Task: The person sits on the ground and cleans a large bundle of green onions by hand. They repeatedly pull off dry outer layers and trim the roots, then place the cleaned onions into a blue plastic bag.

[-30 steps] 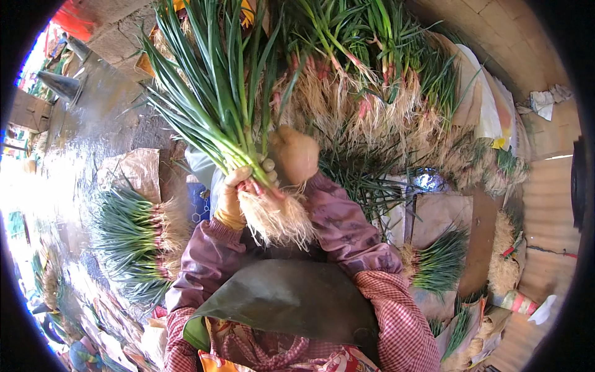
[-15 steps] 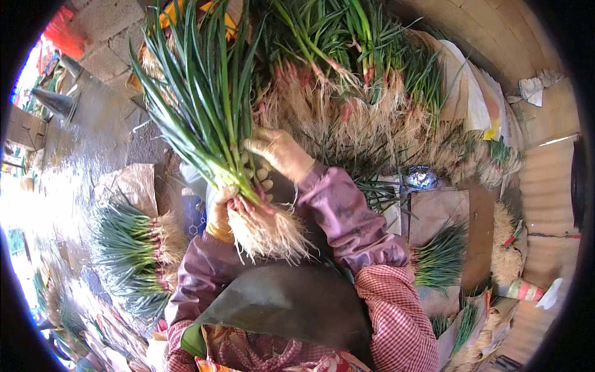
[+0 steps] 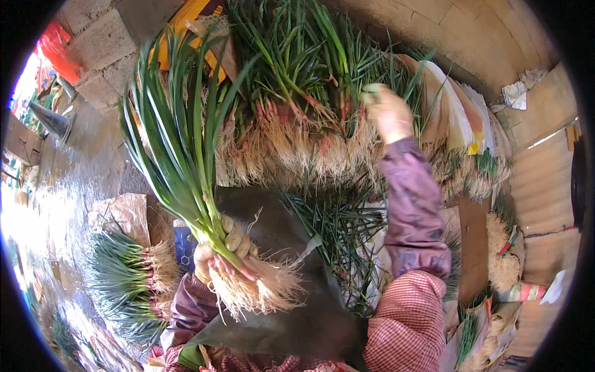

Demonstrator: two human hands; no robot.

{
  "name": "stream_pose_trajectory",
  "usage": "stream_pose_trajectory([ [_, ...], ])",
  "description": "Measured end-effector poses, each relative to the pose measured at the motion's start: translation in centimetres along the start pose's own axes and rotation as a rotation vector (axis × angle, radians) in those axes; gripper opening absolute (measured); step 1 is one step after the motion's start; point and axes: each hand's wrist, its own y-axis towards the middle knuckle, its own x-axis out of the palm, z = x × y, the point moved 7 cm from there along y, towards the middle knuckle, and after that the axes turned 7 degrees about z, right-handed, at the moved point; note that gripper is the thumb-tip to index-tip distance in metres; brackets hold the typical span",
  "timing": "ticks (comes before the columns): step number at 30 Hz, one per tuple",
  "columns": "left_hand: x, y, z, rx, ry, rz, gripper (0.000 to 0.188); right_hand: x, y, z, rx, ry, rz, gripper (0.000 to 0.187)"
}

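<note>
My left hand [image 3: 237, 240], in a pale glove, is wrapped round a bunch of green onions [image 3: 183, 164] just above its roots. The long leaves lean up and to the left, while the whitish roots spread out below the fist over my dark apron [image 3: 282, 328]. My right hand [image 3: 390, 115] is stretched out at the upper right, beside a heap of green onions [image 3: 285, 105] with reddish stem bases and tangled roots. Motion blurs its fingers, so whether anything is in them cannot be made out.
Left of me, bundled green onions [image 3: 118, 266] lie side by side on the wet floor [image 3: 80, 167]. Loose green leaves [image 3: 341, 232] are scattered to the right of the apron. Sacking [image 3: 446, 105] and a wall [image 3: 496, 37] border the heap. A dark cone [image 3: 52, 121] stands at far left.
My right hand has left the bunch and swung up and right to the heap. The left hand, still gripping the bunch, has moved slightly lower and left.
</note>
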Motion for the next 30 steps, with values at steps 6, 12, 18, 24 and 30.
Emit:
stream_pose_trajectory([
  [6, -3.2, 2.2, 0.0, 0.034, 0.115, 0.307, 0.063, 10.3, 3.9, -16.1, -0.096, -0.198, -0.315, 0.023],
  [12, -4.6, 3.0, -0.5, -0.008, 0.096, 0.228, 0.058, 7.9, 0.5, -15.6, 0.332, 0.614, -0.632, 0.022],
  [18, -7.5, 4.8, -1.3, 0.018, 0.250, 0.380, 0.022, 5.5, -11.5, -20.4, -0.192, 0.484, -0.431, 0.025],
  [24, -6.6, 5.0, -0.9, -0.007, 0.129, 0.351, 0.033, 8.0, -12.3, -19.8, 0.063, 0.731, -0.304, 0.016],
  [30, -4.6, 2.2, 0.0, -0.003, -0.003, 0.211, 0.048, 11.0, -14.2, -15.3, -0.225, 0.423, -0.691, 0.023],
])
